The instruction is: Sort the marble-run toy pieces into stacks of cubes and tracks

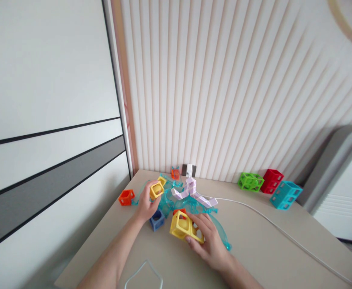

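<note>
My left hand (147,204) is closed on a yellow open-frame block (157,190), raised at the left of a pile of toy pieces. In my right hand (209,237) is a larger yellow frame block (182,226), made of joined cubes with a rounded shape inside one. The two yellow pieces are apart. A blue cube frame (157,220) sits on the table between my hands. Just behind the right-hand piece, an orange-red block (179,212) is partly hidden. Translucent teal pieces (200,208) and a zigzag lilac piece (190,188) lie beyond.
Orange blocks (126,197) stand at the left edge and by the wall. Green (250,182), red (271,181) and turquoise (286,195) frame blocks stand at the back right. A white cable (263,214) crosses the table (254,249) from a wall socket (189,170).
</note>
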Demonstrator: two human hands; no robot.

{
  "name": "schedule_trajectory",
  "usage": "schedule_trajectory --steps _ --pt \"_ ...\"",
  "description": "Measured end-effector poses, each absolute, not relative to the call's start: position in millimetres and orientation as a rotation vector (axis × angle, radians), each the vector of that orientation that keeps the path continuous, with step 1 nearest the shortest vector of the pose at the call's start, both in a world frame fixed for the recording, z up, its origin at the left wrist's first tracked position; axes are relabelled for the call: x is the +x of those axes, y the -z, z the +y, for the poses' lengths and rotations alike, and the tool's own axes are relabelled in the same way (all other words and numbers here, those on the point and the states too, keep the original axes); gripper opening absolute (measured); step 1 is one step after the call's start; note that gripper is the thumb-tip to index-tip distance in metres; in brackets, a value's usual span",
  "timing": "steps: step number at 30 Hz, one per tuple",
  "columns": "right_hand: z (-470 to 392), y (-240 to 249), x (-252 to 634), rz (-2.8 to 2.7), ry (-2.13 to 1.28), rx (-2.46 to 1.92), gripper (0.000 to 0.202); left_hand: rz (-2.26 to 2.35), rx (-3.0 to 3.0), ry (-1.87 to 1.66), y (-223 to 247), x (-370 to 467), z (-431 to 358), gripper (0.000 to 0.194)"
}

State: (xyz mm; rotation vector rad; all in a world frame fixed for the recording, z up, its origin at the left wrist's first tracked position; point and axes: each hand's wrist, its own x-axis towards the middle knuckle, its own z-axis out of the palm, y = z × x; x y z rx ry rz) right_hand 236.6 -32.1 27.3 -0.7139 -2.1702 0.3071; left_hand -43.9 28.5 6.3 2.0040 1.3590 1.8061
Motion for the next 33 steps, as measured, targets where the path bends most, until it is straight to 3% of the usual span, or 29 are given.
schedule_trajectory --steps 5,15,22,33 --pt "-31.5 -27.0 236.2 -2.177 -0.312 -0.710 0.050 1.116 1.969 -1.612 -5.2 -39.3 22.9 0.045" --pt "-35.1 -26.9 242.6 -2.259 -0.372 -0.663 0.053 1.054 2.279 -1.584 -21.6 -35.3 15.2 0.035" --pt "-36.2 -31.4 240.7 -2.458 -0.318 -0.615 0.054 1.054 2.353 -1.479 -23.8 -30.3 9.3 0.041" --pt "-33.6 -31.1 240.6 -2.384 -0.364 -0.681 0.051 1.013 1.374 -1.751 -24.1 -25.9 9.1 0.055"
